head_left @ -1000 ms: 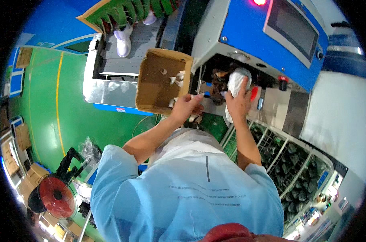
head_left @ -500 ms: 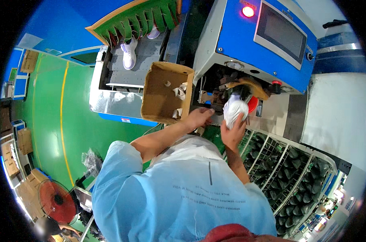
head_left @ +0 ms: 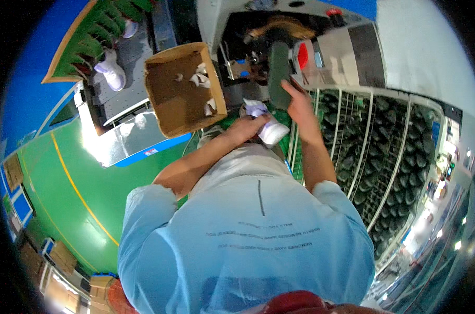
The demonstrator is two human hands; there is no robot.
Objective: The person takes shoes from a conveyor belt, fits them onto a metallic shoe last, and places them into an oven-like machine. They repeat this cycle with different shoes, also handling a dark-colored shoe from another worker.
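Observation:
My left hand grips a white shoe with a pale purple lining, held just in front of my body. My right hand is raised beside it, with its fingers closed on the lower end of a dark green shoe last. The last stands upright in front of the machine's dark opening. A red part of the machine sits just right of the last.
An open cardboard box holding a few white scraps stands at my left on a metal table. A wire rack full of dark green lasts fills the right. A white shoe lies on a grey belt beside a green slotted tray.
The white shoe passed from my right hand at the machine to my left hand, lower and nearer my body. My right hand now holds the dark last. The view tipped down.

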